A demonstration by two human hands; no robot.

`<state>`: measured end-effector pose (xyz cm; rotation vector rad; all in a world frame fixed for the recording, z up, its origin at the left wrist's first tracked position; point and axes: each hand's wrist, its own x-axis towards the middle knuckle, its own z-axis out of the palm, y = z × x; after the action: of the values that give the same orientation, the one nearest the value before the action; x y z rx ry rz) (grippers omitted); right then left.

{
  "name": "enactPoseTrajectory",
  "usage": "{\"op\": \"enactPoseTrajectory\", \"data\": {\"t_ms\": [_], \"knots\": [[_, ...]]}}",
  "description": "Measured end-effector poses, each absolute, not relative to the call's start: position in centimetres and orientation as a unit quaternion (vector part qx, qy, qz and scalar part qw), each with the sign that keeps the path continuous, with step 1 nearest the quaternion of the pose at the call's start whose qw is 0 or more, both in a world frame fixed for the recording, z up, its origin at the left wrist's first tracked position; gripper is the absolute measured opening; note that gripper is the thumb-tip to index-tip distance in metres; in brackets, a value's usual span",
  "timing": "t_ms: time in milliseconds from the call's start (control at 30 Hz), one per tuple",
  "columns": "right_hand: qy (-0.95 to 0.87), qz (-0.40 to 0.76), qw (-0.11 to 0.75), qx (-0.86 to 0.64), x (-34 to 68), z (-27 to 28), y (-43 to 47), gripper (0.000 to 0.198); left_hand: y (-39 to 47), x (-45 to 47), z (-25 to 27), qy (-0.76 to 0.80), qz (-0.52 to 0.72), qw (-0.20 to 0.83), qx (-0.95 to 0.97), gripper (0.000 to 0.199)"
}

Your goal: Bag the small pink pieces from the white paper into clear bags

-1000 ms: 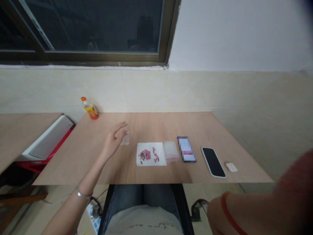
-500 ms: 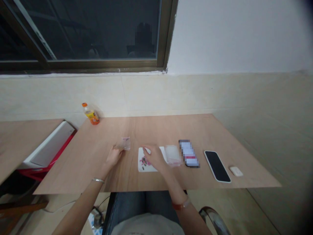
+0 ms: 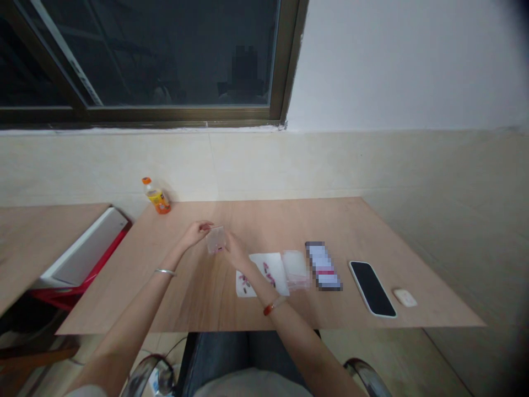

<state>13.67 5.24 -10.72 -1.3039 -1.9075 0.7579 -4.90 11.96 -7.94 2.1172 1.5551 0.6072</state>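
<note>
A small clear plastic bag [image 3: 216,240] is held up over the table between both hands, with a few dark pink bits near its lower edge. My left hand [image 3: 195,233] pinches it at the upper left. At its right edge, the fingers of my right hand [image 3: 237,252] are closed; whether they also hold a small piece is too small to tell. A white sheet [image 3: 280,261] lies under my right forearm, bearing two groups of small pink and dark pieces [image 3: 268,273]. Touching the sheet's right side is a stack of clear plastic bags [image 3: 295,263].
To the right lie a phone with a blurred screen [image 3: 323,266], a white-edged phone [image 3: 372,289] and a small white case [image 3: 405,298]. An orange drink bottle [image 3: 157,197] stands at the back left of the wooden table [image 3: 330,220], near the wall.
My right hand has moved left from the white sheet to the bag, uncovering pieces on the sheet. My left hand has lifted and turned the bag slightly. The view has shifted a little.
</note>
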Motion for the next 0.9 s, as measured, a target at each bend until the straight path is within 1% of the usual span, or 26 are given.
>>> {"op": "enactPoseTrajectory", "data": {"t_ms": [133, 267, 333, 433, 567, 833, 900], "knots": [[-0.780, 0.257, 0.245, -0.516, 12.8, -12.8, 4.8, 0.051, 12.8, -4.2, -9.7, 0.605, 0.202, 0.176, 0.750, 0.041], [-0.792, 0.245, 0.196, -0.523, 11.8, -14.7, 4.6, 0.049, 10.5, -3.6, -11.9, 0.640, 0.183, 0.119, 0.737, 0.049], [-0.796, 0.234, 0.176, -0.529, 11.4, -15.3, 4.7, 0.049, 8.8, -3.1, -13.0, 0.646, 0.171, 0.105, 0.737, 0.045], [-0.792, 0.222, 0.173, -0.542, 11.0, -16.0, 5.0, 0.049, 6.8, -2.5, -14.5, 0.639, 0.148, 0.108, 0.748, 0.037], [-0.789, 0.216, 0.178, -0.546, 10.8, -16.5, 5.0, 0.049, 5.9, -2.4, -15.7, 0.627, 0.135, 0.113, 0.759, 0.041], [-0.792, 0.226, 0.187, -0.535, 11.0, -16.5, 4.2, 0.048, 6.8, -3.7, -15.5, 0.612, 0.142, 0.119, 0.769, 0.041], [-0.792, 0.229, 0.201, -0.530, 11.2, -16.2, 3.9, 0.048, 7.0, -3.9, -15.6, 0.613, 0.147, 0.121, 0.767, 0.042]]}}
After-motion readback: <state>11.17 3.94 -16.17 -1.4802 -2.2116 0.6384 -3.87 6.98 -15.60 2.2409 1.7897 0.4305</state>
